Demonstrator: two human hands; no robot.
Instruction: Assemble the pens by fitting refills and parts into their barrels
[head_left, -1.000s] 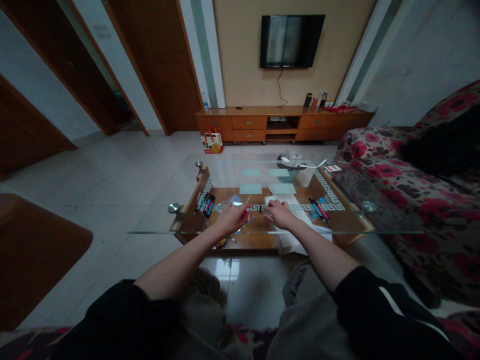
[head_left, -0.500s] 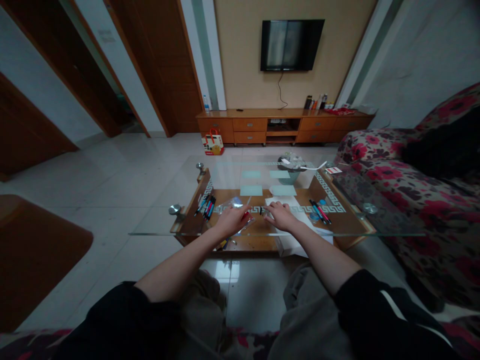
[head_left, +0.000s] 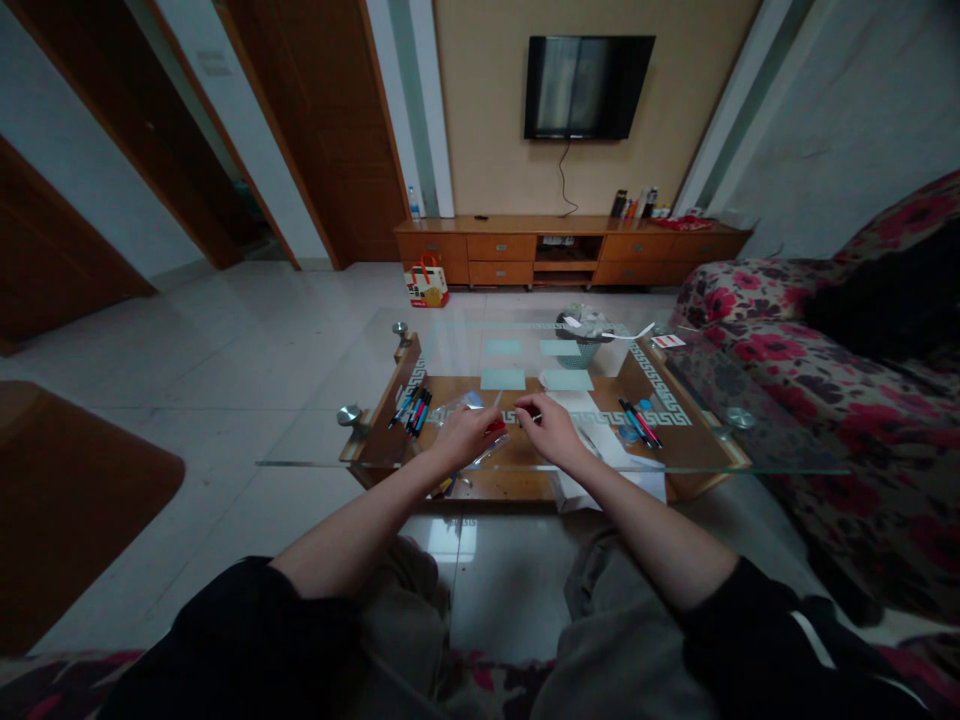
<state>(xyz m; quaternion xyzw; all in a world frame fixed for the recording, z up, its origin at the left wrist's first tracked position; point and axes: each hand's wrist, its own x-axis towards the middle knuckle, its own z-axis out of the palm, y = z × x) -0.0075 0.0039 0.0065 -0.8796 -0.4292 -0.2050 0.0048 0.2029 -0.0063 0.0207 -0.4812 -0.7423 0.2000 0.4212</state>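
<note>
Two hands [head_left: 510,432] — one red pen [head_left: 517,418]

Home living room: wall-mounted television [head_left: 589,86] above a wooden media cabinet [head_left: 570,250], floral sofa [head_left: 817,390], glass coffee table [head_left: 450,345], tiled floor [head_left: 225,340].

Head view. Both hands rest on a glass desk [head_left: 450,350] with a wooden lower shelf. The left hand [head_left: 463,436] lies on a clear plastic bag [head_left: 461,407]; the right hand [head_left: 553,432] pinches a small red-tipped pen [head_left: 529,414] just beside it, fingertips of the two hands nearly meeting. A cluster of pens [head_left: 411,409] lies to the left, another set of pens [head_left: 637,420] to the right, near white paper [head_left: 611,445]. Behind: a wooden cabinet [head_left: 570,246], a wall television [head_left: 589,86], and a floral sofa [head_left: 825,400] at right.
</note>
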